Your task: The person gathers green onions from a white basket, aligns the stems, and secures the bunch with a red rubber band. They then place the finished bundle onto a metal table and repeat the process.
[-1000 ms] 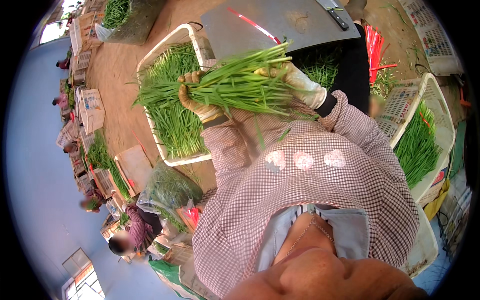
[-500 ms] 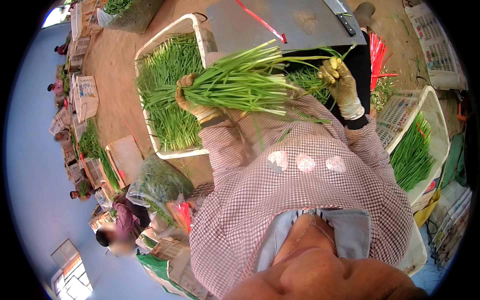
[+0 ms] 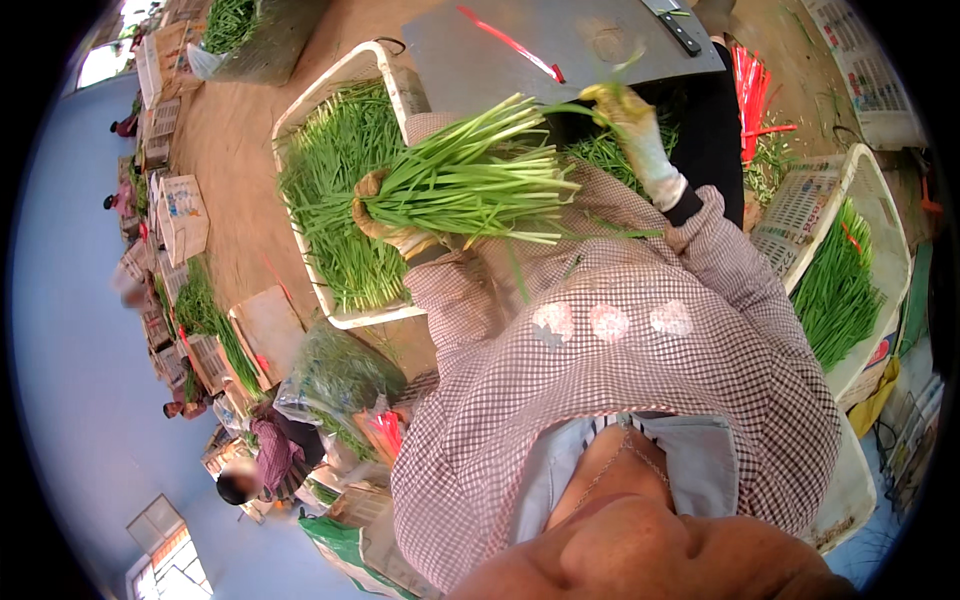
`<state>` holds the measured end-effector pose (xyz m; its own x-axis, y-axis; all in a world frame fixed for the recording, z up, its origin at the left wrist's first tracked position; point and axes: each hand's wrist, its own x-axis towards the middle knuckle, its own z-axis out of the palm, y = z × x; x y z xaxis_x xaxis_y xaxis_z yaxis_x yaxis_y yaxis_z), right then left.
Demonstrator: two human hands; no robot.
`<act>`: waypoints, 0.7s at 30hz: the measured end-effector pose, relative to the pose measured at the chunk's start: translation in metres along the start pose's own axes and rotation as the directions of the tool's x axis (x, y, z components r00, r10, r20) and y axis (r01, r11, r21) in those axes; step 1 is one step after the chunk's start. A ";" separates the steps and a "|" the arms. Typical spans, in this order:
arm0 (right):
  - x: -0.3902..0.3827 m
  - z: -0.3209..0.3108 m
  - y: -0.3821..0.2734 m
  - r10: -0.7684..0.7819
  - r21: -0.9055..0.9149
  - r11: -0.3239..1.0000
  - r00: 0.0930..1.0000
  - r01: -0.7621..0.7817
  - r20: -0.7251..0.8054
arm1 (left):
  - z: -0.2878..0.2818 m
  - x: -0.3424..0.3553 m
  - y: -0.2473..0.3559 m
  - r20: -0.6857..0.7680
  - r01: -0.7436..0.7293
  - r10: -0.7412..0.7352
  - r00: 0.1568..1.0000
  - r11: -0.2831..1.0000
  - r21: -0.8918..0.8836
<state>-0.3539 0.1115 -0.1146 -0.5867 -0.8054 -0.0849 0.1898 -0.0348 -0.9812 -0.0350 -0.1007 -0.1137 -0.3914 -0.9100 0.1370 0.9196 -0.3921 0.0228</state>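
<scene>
The left hand point(image 3: 372, 214), in a stained tan fabric glove, grasps the leafy part of a fanned bunch of long, flat green leaves with pale stem ends point(image 3: 480, 185). The bunch projects from this hand toward 3 o'clock, above the lap; its leaf tips, at 9 o'clock, overlap in view a white slatted plastic crate point(image 3: 375, 321) filled with similar leaves. The long axis runs from 9 o'clock to just above 3 o'clock, the stem ends facing the right hand point(image 3: 632, 118), in a pale, yellow-stained glove. From the right hand the bunch lies toward 8 o'clock; the left hand is the nearer, being in contact. A thin green strand spans the gap to the right hand, whose fingers are bent but blurred; whether they pinch it cannot be told. Compared with the frame 0.5 s earlier, the right hand is closer to the stem ends and its fingertips reach the lower edge of a flat grey board point(image 3: 470, 60), while the left hand's hold is unchanged.
</scene>
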 end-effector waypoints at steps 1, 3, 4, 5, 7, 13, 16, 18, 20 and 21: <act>0.012 0.003 0.017 -0.153 -0.113 0.979 0.980 0.168 0.129 | -0.010 0.001 0.002 -0.016 0.001 -0.001 1.000 1.000 -0.003; 0.017 0.022 0.019 -0.049 -0.181 0.974 0.908 0.136 0.417 | -0.015 0.002 -0.003 -0.039 -0.024 0.023 0.999 0.999 -0.041; 0.023 0.033 0.035 -0.068 -0.125 0.981 0.862 0.150 0.503 | -0.017 0.004 -0.005 -0.025 -0.027 0.026 0.999 0.999 -0.031; 0.029 0.050 0.048 -0.095 -0.052 0.986 0.799 0.156 0.593 | -0.019 0.005 0.002 -0.001 -0.043 0.043 0.999 0.999 -0.008; 0.009 0.059 -0.009 0.069 -0.135 0.990 0.691 0.041 0.719 | -0.022 0.003 0.002 -0.023 -0.091 0.091 0.996 0.996 -0.014; -0.015 0.008 -0.015 0.102 0.091 0.981 0.853 -0.172 0.511 | -0.034 -0.005 0.004 0.128 -0.058 0.098 0.987 0.957 -0.286; -0.013 -0.037 -0.001 0.053 0.316 0.939 0.967 -0.133 0.248 | -0.014 -0.010 -0.023 0.416 0.448 -0.302 0.858 0.836 -0.318; 0.009 -0.021 0.003 0.053 0.075 0.994 0.936 -0.084 0.347 | 0.002 -0.007 -0.032 0.531 0.602 -0.418 0.737 0.763 -0.236; 0.020 0.014 0.014 0.061 -0.242 0.968 0.881 0.062 0.469 | -0.019 -0.005 -0.013 0.437 0.500 -0.377 0.817 0.840 -0.210; 0.023 0.036 0.016 0.044 -0.262 0.959 0.852 0.111 0.522 | -0.029 -0.005 -0.005 0.384 0.423 -0.322 0.865 0.880 -0.217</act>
<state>-0.3357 0.0715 -0.1256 -0.0801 -0.9965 -0.0252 -0.0891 0.0324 -0.9955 -0.0385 -0.0982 -0.1429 -0.6219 -0.6096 0.4916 0.6362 -0.7593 -0.1368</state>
